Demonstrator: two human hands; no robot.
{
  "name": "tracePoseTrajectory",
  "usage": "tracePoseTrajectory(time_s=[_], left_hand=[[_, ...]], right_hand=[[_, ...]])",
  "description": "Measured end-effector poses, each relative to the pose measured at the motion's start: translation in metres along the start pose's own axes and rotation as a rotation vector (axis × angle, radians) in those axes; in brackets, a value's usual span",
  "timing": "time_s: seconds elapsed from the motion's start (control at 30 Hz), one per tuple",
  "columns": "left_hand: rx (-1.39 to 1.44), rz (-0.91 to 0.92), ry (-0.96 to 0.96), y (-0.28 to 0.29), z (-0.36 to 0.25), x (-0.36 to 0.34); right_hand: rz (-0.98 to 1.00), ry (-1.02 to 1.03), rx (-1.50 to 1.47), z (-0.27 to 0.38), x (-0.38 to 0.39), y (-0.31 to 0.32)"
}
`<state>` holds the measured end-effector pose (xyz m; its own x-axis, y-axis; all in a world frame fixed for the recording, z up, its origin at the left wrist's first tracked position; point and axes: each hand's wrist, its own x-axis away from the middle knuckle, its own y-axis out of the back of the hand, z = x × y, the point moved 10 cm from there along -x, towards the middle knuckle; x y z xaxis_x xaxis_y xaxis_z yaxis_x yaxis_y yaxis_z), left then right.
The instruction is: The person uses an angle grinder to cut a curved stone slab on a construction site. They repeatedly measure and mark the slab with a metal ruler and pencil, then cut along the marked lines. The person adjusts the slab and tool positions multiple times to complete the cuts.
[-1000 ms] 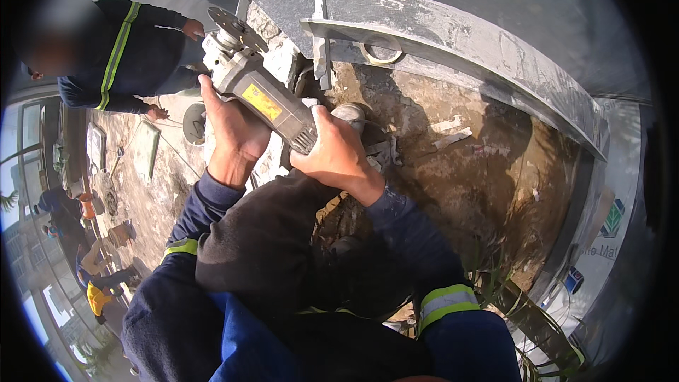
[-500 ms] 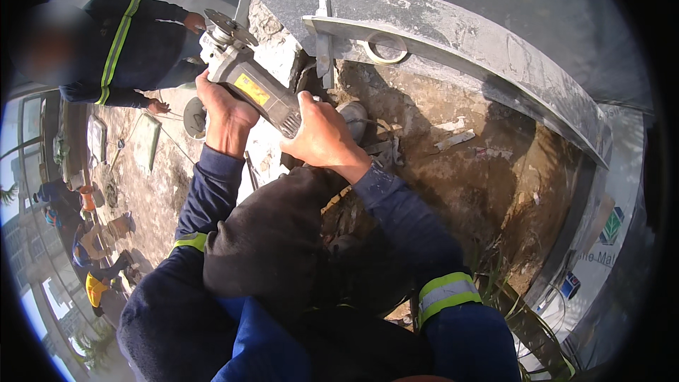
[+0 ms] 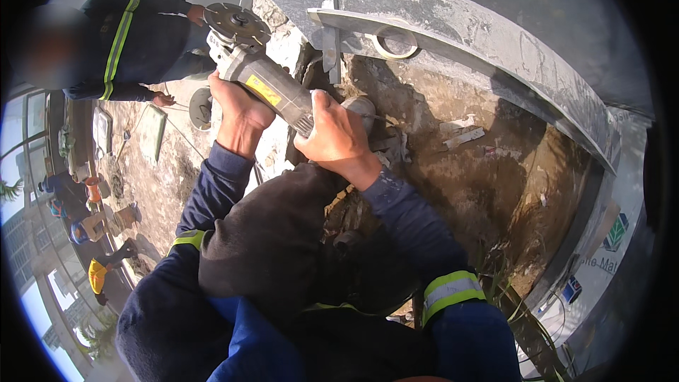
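— Concrete dust is all over this spot, so tell me how you have that angle grinder [image 3: 272, 85].

— Both hands are on it. My left hand [image 3: 240, 110] is wrapped around the front of the grey body, just behind the gear head, fingers closed tight under it. My right hand [image 3: 338, 134] is clamped over the rear handle. Neither grip is loose. The grinder sits raised in front of my chest, tilted, with its cutting disc [image 3: 237, 23] facing up and away from me, clear of the stone.

— What is nearest the disc?

— The broken edge of the grey concrete slab [image 3: 453, 21], and the metal bracket [image 3: 329, 25] with a ring [image 3: 395, 41] fixed to it. Below that is a pit of brown soil [image 3: 495, 170] with scraps of rubble.

— How would you handle it well from here?

— I judge the main thing is to keep both wrists locked and bring the disc down square to the concrete, not skewed, so it cannot bind and kick. I would keep it off the bracket. I cannot see a guard from this side, so I would keep my left fingers well behind the head.

— Anyone close?

— A co-worker [image 3: 134, 42] in a dark jacket with reflective stripes bends just beyond the disc. I would aim any spray away from that person.
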<state>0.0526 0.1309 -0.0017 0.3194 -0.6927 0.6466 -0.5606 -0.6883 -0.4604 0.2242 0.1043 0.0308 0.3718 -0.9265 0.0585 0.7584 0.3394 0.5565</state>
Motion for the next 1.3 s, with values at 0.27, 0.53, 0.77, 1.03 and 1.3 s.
tracePoseTrajectory(time_s=[0.27,0.53,0.77,1.03,1.3], left_hand=[[0.041,0.15,-0.097,-0.007,-0.002,0.0],[-0.253,0.338,-0.213,-0.038,0.018,0.035],[-0.313,0.329,-0.203,-0.046,0.02,0.032],[-0.22,0.311,-0.383,-0.059,0.014,0.033],[-0.319,0.377,-0.355,-0.059,-0.007,0.034]], right_hand=[[0.017,0.027,0.037,0.001,-0.005,-0.004],[-0.1,0.092,-0.004,0.004,0.007,0.03],[-0.043,0.04,-0.077,-0.004,0.007,0.035],[0.16,-0.009,-0.078,0.011,-0.021,0.036],[-0.362,0.251,0.451,0.008,-0.035,0.169]])
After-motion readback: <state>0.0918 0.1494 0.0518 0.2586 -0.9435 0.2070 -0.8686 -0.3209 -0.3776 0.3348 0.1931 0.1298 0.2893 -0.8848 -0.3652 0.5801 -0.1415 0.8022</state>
